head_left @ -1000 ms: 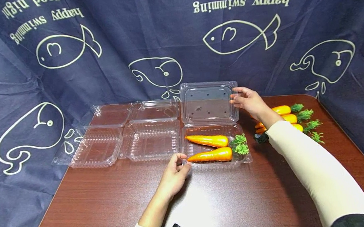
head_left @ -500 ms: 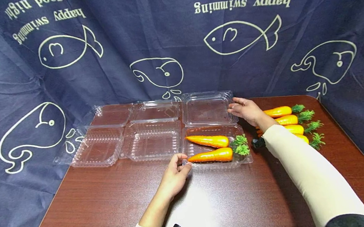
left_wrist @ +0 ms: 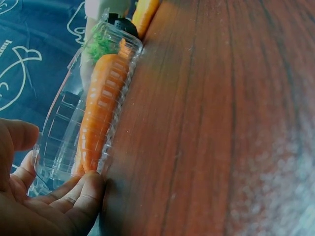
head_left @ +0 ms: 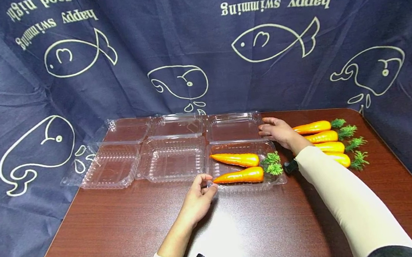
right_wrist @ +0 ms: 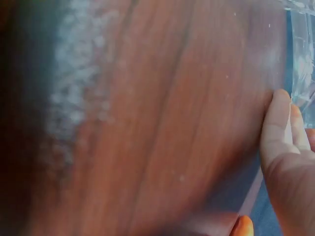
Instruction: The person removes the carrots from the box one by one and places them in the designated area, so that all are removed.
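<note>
A clear plastic clamshell container (head_left: 243, 187) lies open on the table, its lid (head_left: 234, 128) folded back toward the curtain. Inside it are two orange carrots with green tops, a rear carrot (head_left: 235, 159) and a front carrot (head_left: 240, 176), tips pointing left. My left hand (head_left: 196, 201) grips the container's front left corner between thumb and fingers; the left wrist view shows the fingertips right by the tip of the front carrot (left_wrist: 101, 103). At the lid's right edge is my right hand (head_left: 279, 132), its fingers fairly straight and the fingertips touching the plastic.
Two more open clear containers stand to the left, a middle container (head_left: 175, 177) and a left container (head_left: 109, 185). Several carrots (head_left: 328, 147) lie in a row at the right, partly behind the right sleeve. A dark blue curtain (head_left: 179, 29) hangs behind the wooden table (head_left: 127, 239).
The lid has tipped backward from nearly upright to lying low toward the curtain. My right hand has come down with it along its edge. The left hand stays at the corner.
</note>
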Motion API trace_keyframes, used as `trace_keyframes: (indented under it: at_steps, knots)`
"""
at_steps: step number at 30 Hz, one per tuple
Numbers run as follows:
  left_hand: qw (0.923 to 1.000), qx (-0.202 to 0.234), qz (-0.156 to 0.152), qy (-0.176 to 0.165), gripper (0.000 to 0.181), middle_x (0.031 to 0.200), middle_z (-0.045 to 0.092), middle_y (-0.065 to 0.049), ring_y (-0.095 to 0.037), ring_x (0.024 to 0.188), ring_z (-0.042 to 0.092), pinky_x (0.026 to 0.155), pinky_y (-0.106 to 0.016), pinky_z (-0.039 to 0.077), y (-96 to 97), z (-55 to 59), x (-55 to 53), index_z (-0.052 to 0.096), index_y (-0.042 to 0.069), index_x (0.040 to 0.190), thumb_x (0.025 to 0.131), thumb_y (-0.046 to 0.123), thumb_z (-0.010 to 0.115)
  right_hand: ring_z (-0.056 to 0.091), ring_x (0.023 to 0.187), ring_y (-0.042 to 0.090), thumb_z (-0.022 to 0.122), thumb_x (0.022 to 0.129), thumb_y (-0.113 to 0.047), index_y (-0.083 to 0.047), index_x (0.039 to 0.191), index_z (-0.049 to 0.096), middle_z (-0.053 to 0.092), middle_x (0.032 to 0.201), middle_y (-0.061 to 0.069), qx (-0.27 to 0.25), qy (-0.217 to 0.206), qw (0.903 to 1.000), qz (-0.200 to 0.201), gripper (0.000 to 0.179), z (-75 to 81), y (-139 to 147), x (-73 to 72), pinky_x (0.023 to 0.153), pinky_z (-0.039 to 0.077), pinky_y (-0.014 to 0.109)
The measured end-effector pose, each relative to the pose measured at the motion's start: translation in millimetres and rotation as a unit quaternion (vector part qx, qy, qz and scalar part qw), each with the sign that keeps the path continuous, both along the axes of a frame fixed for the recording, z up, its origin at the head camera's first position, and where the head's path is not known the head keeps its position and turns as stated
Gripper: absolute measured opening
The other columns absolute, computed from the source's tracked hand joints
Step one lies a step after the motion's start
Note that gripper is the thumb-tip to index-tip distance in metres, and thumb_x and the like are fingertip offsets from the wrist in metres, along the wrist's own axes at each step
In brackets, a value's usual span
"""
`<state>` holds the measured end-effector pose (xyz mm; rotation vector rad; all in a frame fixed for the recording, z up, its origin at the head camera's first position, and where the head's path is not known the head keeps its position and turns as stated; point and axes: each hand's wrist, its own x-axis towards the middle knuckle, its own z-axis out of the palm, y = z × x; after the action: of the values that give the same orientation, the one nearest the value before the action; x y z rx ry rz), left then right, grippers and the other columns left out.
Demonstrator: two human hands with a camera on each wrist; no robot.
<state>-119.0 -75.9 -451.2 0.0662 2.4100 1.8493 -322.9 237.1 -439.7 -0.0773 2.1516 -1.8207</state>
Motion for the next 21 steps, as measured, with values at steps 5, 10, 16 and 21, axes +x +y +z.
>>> trace_keyframes:
  at_steps: [5, 10, 16, 21]
  knots:
    - [0.9999, 0.015, -0.002, 0.004, 0.029, 0.104, 0.057, -0.009, -0.011, 0.068, 0.052, 0.058, -0.024, 0.042, 0.8, 0.9, 0.2, 0.054, 0.004, 0.12, 0.094, 0.015, 0.063, 0.051, 0.127, 0.034, 0.046, 0.104, -0.012, 0.004, 0.154, 0.019, 0.035, 0.15, 0.029, 0.027, 0.009, 0.9986, -0.044, 0.059, 2.1, 0, 4.4, 0.097, 0.047, 0.034]
    - [0.9999, 0.016, 0.001, 0.001, 0.029, 0.104, 0.056, -0.009, -0.011, 0.07, 0.052, 0.059, -0.024, 0.042, 1.3, 1.4, 0.5, 0.054, 0.004, 0.12, 0.094, 0.014, 0.063, 0.054, 0.122, 0.031, 0.049, 0.103, -0.013, 0.005, 0.149, 0.031, 0.04, 0.145, 0.027, 0.043, 0.024, 0.9943, -0.094, 0.054, 14.7, -5, 11.9, 0.096, 0.047, 0.036]
    - [1.0, 0.005, 0.004, 0.003, 0.03, 0.106, 0.056, -0.01, -0.012, 0.072, 0.053, 0.06, -0.025, 0.042, 1.0, 2.6, 0.5, 0.054, 0.005, 0.12, 0.094, 0.016, 0.064, 0.046, 0.128, 0.038, 0.05, 0.101, -0.013, 0.006, 0.145, 0.038, 0.042, 0.143, 0.027, 0.044, 0.044, 0.9937, -0.093, 0.049, 38.2, -9, 22.3, 0.104, 0.04, 0.047]
    - [0.9998, -0.019, 0.006, 0.007, 0.028, 0.109, 0.058, -0.01, -0.012, 0.074, 0.055, 0.062, -0.028, 0.043, 1.0, 2.7, 0.3, 0.055, 0.007, 0.119, 0.094, 0.019, 0.064, 0.043, 0.131, 0.041, 0.051, 0.101, -0.012, 0.009, 0.142, 0.037, 0.04, 0.142, 0.028, 0.037, 0.054, 0.9957, -0.065, 0.049, 53.7, -11, 30.7, 0.106, 0.038, 0.049]
